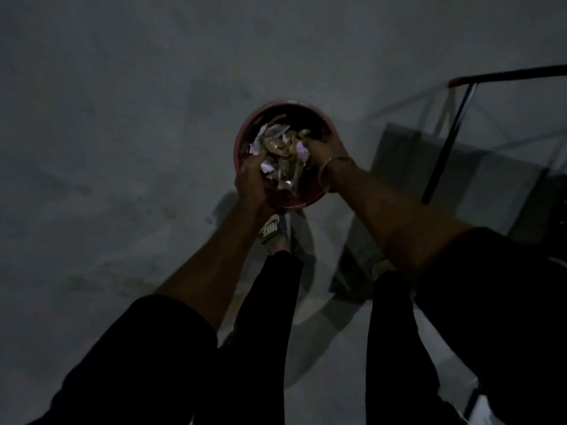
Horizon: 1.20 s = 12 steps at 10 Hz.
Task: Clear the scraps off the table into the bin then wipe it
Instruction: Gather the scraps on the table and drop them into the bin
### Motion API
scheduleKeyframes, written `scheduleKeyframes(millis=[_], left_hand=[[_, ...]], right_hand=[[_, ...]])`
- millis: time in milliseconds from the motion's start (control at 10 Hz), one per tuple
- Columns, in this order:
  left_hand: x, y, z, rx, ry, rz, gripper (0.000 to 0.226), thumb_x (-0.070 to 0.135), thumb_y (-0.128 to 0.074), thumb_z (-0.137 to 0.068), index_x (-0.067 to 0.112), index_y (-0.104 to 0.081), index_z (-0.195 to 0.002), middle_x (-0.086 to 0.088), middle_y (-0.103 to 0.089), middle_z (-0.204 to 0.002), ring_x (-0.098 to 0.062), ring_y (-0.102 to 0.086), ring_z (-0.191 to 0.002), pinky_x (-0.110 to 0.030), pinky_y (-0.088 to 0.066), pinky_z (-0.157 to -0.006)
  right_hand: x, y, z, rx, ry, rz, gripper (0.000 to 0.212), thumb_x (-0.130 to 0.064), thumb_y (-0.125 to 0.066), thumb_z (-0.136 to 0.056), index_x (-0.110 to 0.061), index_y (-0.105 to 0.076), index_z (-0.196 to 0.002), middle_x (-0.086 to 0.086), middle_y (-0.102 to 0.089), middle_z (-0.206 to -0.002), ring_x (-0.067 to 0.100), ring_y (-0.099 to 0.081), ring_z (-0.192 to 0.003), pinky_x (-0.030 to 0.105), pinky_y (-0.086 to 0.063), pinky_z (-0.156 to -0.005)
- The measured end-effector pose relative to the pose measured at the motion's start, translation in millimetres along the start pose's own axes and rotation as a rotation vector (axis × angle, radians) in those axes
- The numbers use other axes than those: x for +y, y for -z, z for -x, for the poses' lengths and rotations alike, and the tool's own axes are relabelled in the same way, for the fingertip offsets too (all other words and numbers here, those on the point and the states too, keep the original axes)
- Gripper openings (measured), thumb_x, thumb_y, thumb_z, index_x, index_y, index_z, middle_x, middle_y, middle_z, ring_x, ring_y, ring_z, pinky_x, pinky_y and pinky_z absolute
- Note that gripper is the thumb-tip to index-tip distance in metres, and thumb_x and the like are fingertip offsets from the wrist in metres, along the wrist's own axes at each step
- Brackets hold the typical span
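A round red bin [245, 130] stands on the grey floor below me. Both my hands hover over its mouth, cupped around a bunch of scraps [283, 154]: crumpled white paper bits and brownish peel-like pieces. My left hand [253, 179] presses the bunch from the left and near side. My right hand [325, 148], with a thin bangle at the wrist, holds it from the right. Some scraps hang loose between the hands, above the bin's dark inside. The scene is very dim.
A glass-topped table [460, 96] with dark legs and a red corner cap stands to the right of the bin. My foot in a black slide sandal [273, 231] is just in front of the bin. Bare grey floor [107, 133] stretches left and beyond.
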<state>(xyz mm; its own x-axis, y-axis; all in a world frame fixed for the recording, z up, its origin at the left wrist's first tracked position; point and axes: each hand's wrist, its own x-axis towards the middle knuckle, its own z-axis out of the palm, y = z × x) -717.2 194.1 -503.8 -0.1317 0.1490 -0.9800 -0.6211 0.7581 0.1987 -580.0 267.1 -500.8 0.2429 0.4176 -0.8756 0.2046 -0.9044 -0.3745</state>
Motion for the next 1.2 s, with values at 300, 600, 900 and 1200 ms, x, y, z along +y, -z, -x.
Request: scheduleKeyframes(millis=[300, 600, 900, 1200], left_hand=[[14, -21, 143, -0.059, -0.12, -0.025, 0.05, 0.028, -0.078, -0.08, -0.005, -0.075, -0.118, -0.03, -0.073, -0.126, -0.05, -0.07, -0.119, -0.061, -0.059, -0.102], [6, -84, 396, -0.324, -0.224, -0.027, 0.041, 0.026, -0.069, -0.093, 0.006, -0.07, -0.129, -0.016, -0.07, -0.133, -0.031, -0.067, -0.125, -0.038, -0.054, -0.109], [-108, -191, 537, -0.167, -1.053, -0.712, 0.036, 0.006, -0.062, -0.096, 0.028, -0.067, -0.125, 0.005, -0.074, -0.119, -0.018, -0.071, -0.113, -0.033, -0.056, -0.102], [-216, -254, 504, -0.211, -1.432, -1.489, 0.059, 0.009, -0.048, -0.099, 0.003, -0.048, -0.157, -0.02, -0.042, -0.167, -0.04, -0.037, -0.158, -0.053, -0.034, -0.128]], right_hand=[[-50, 58, 170, 0.096, 0.077, 0.185, 0.039, -0.043, -0.068, -0.095, -0.008, -0.077, -0.11, 0.018, -0.074, -0.12, 0.032, -0.068, -0.115, 0.034, -0.053, -0.095], [-110, 173, 412, 0.219, 0.466, -0.034, 0.015, -0.009, -0.063, -0.09, -0.012, -0.071, -0.103, 0.009, -0.065, -0.113, 0.022, -0.064, -0.098, 0.025, -0.047, -0.09], [-29, 416, 427, 0.518, 0.81, 0.127, 0.017, -0.015, -0.063, -0.09, -0.014, -0.069, -0.106, 0.005, -0.065, -0.106, 0.025, -0.063, -0.104, 0.042, -0.053, -0.091], [81, 547, 373, 0.576, 0.989, 0.952, 0.038, -0.036, -0.048, -0.106, -0.019, -0.058, -0.139, 0.015, -0.05, -0.154, 0.032, -0.037, -0.15, 0.05, -0.035, -0.111]])
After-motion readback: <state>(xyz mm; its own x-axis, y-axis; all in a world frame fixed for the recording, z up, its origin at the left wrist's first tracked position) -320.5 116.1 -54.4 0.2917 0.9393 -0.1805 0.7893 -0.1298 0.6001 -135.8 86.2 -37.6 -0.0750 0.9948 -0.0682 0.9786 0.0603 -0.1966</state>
